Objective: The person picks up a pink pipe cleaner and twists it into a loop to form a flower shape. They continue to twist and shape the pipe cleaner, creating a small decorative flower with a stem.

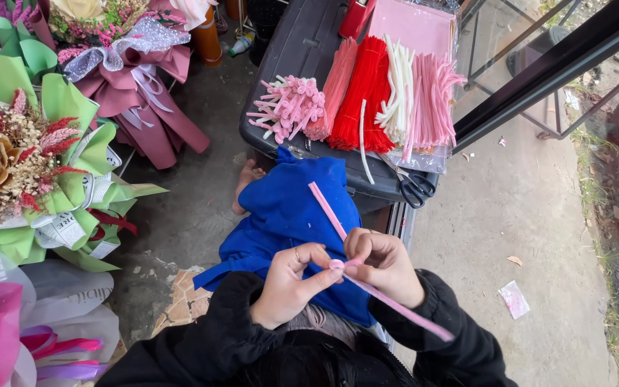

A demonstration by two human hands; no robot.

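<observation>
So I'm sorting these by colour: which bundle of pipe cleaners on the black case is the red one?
The red bundle is the bright one mid-row, between the salmon-pink bundle on its left and the cream-white bundle on its right.

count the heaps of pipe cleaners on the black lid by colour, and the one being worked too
light pink twisted pieces heap: 1
salmon pink bundle: 1
red bundle: 1
white bundle: 1
pink bundle: 1
pink pipe cleaner pinched by the left hand and right hand: 1
total: 6, five heaps on the black lid plus one in hand
</observation>
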